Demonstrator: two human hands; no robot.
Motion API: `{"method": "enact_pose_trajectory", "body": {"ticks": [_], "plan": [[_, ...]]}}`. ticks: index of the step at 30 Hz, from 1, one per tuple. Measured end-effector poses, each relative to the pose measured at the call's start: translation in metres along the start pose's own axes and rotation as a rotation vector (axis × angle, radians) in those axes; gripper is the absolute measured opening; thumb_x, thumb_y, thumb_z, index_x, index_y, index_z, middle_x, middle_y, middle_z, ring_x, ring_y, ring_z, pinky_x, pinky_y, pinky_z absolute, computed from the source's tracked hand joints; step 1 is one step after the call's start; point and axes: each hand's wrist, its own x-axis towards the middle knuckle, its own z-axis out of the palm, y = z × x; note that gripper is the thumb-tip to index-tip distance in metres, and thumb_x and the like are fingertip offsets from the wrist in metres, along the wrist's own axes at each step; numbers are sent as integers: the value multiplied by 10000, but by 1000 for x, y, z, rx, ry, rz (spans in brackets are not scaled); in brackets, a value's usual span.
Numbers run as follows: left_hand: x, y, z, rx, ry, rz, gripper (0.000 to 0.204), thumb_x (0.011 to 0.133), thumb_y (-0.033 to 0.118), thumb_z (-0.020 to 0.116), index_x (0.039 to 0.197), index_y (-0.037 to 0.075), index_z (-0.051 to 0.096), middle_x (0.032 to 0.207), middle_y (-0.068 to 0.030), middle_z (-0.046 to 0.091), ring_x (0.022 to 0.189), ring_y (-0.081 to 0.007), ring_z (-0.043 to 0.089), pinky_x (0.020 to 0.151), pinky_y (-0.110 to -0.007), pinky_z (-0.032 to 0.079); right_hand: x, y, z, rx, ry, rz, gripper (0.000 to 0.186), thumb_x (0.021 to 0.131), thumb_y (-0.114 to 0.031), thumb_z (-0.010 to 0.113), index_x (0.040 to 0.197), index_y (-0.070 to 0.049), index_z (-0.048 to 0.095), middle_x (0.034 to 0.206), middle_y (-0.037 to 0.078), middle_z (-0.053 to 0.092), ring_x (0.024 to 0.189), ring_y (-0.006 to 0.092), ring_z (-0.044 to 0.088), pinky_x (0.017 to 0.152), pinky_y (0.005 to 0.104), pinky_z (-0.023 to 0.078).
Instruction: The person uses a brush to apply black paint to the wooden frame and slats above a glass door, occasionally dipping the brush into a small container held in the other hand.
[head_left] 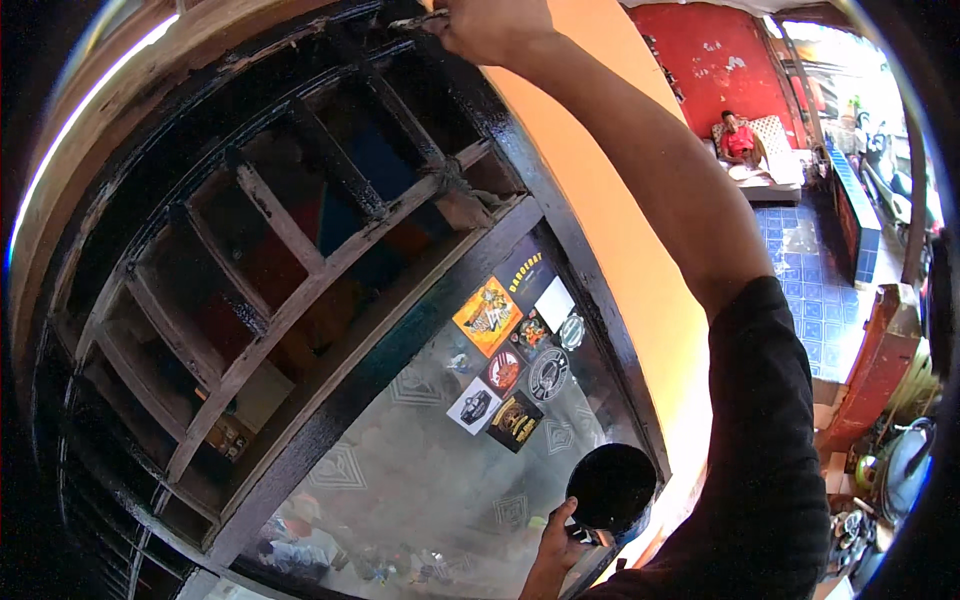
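My right hand [497,28] is raised at the top edge, closed on what looks like a paintbrush [418,21], mostly hidden by the fingers and the frame's shadow. It is against the upper corner of a wooden window frame [500,130] coated in glossy black. Low in the view, my left hand [553,552] grips a round container [612,488] by its side, thumb up near the rim. The inside of the container looks black. Below the slatted grille [290,300], whose slats are partly black and partly bare greyish wood, is a glass pane [420,480] with several stickers [505,370].
An orange wall [600,150] adjoins the frame on the right. Farther off, a person in red [738,140] sits on a cushioned seat against a red wall [690,55]. Blue floor tiles [790,270], a low blue-tiled partition [855,220] and cluttered pots [905,465] lie at the right.
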Motion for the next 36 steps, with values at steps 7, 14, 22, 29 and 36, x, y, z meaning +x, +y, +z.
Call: {"method": "enact_pose_trajectory", "body": {"ticks": [7, 14, 22, 29, 36], "plan": [[3, -5, 11, 80, -90, 69, 591, 848, 405, 664, 1308, 106, 443, 1288, -157, 494, 1155, -411, 506, 894, -747, 373, 14, -37, 28, -177, 207, -373, 224, 843, -227, 526, 873, -92, 702, 825, 130, 711, 777, 274, 702, 700, 417, 540], [16, -5, -10, 46, 2, 41, 634, 826, 394, 708, 1320, 127, 414, 1287, -205, 414, 1131, -396, 470, 850, -703, 432, 15, -30, 27, -183, 159, -391, 226, 826, -233, 526, 895, -102, 697, 818, 121, 703, 768, 271, 688, 773, 428, 505], [28, -6, -21, -30, -56, 14, 749, 772, 439, 745, 1352, 138, 378, 1278, -222, 391, 1143, -419, 433, 817, -738, 423, 17, -28, 28, -65, 245, -243, 235, 824, -273, 571, 859, -83, 705, 871, 125, 705, 822, 298, 682, 767, 445, 501], [34, -10, -10, 39, 82, -15, 610, 845, 406, 669, 1330, 107, 450, 1309, -147, 517, 1199, -414, 480, 914, -728, 380, 73, -24, 82, 430, 77, -35, 224, 837, -232, 581, 803, -46, 701, 876, 201, 691, 746, 369, 669, 633, 460, 519], [24, -9, 1, -49, -112, -11, 445, 869, 377, 643, 1216, 112, 556, 1141, -129, 633, 1077, -373, 585, 913, -642, 437, 86, -39, 98, 133, 77, -160, 175, 824, -198, 609, 883, -62, 701, 890, 139, 694, 797, 300, 669, 641, 410, 521]]}}
